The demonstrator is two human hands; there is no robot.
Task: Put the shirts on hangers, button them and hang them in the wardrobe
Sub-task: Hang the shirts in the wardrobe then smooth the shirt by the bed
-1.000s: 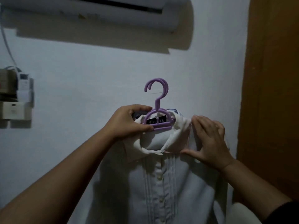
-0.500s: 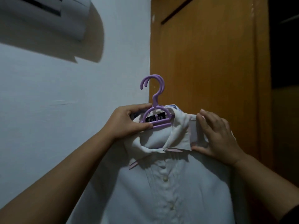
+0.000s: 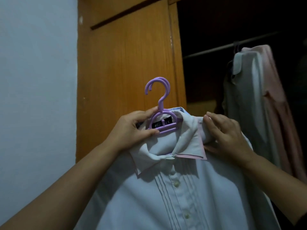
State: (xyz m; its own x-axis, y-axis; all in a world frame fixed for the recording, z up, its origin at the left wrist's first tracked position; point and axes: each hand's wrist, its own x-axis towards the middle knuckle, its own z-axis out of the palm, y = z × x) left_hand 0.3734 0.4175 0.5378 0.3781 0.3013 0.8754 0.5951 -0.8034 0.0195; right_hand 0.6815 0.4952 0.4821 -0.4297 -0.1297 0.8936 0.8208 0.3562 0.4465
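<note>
— Where's the shirt (image 3: 191, 196) at this moment?

— Up in front of the person, on the purple hanger (image 3: 159, 110), buttoned as far down as I can see. The open wardrobe (image 3: 126, 67) is off at two o'clock, with its rail (image 3: 232, 45) and two hanging garments (image 3: 259, 103) at about three.

— And the hands?

— The left hand (image 3: 132, 130) is closed round the hanger's neck bars, thumb below and fingers above, pinching collar cloth with it. The right hand (image 3: 227, 133) is curled loosely over the shoulder seam beside the collar (image 3: 187, 143), fingers bent, gripping fabric. Whether it also feels the hanger arm underneath, I can't tell in this dim light.

— How will it handle?

— Light and limp, I'd say. The cloth sags and the collar crumples, so it would slide off a smooth plastic hanger if tipped. The hanger is the only stiff part. Best held at the neck, just under the hook, leaving the hook free at twelve o'clock for the rail.
</note>
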